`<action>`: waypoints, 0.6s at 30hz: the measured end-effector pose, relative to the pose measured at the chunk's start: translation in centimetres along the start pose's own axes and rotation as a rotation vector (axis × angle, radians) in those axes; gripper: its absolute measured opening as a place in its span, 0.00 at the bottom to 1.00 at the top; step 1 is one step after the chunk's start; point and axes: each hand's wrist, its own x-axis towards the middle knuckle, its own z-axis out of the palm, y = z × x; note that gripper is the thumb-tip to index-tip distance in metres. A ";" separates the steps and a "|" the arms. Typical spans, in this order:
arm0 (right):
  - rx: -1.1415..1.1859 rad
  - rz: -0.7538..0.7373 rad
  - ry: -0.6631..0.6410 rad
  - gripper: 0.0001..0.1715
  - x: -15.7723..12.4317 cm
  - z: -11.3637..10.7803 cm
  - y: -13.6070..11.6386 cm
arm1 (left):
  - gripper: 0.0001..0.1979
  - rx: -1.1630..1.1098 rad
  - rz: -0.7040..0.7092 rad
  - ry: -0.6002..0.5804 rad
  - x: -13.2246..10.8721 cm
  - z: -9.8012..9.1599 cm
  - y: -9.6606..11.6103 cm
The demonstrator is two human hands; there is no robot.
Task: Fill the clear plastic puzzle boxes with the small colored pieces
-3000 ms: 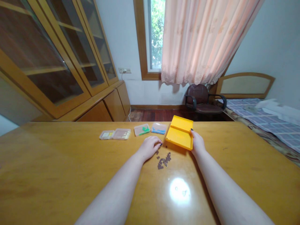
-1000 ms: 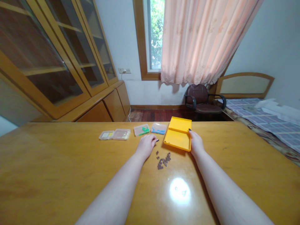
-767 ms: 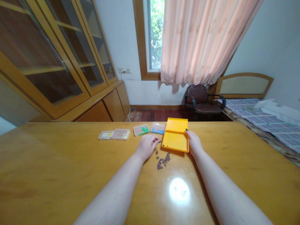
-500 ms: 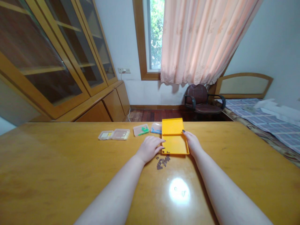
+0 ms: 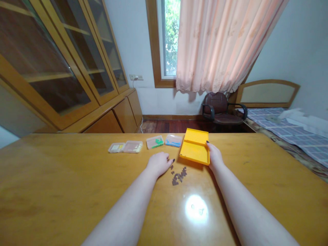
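Observation:
An open yellow hinged box (image 5: 195, 152) is tilted in my right hand (image 5: 215, 156), which grips its right edge with the thumb on top. A tiny dark bit shows at the box's front left corner. My left hand (image 5: 159, 163) is low over the table, left of the box, with its thumb apart from partly curled fingers. Nothing shows in it. Small brown pieces (image 5: 179, 176) lie scattered in front of the box. A couple of them sit close below my left thumb.
Behind my left hand stand a clear case with green pieces (image 5: 155, 142) and another with blue pieces (image 5: 173, 140). Farther left lies an open clear case (image 5: 132, 147) with pale yellow pieces. All rest on the wooden table (image 5: 64, 184). A chair (image 5: 220, 109) stands beyond its far edge.
The yellow box has turned, tilted and shifted right with my right hand. My left hand has come away from the box's left edge. More of the blue-piece case shows.

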 end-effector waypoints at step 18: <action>-0.125 -0.021 -0.099 0.11 0.0 -0.3 0.3 | 0.14 -0.191 0.162 0.412 -0.1 -0.6 0.0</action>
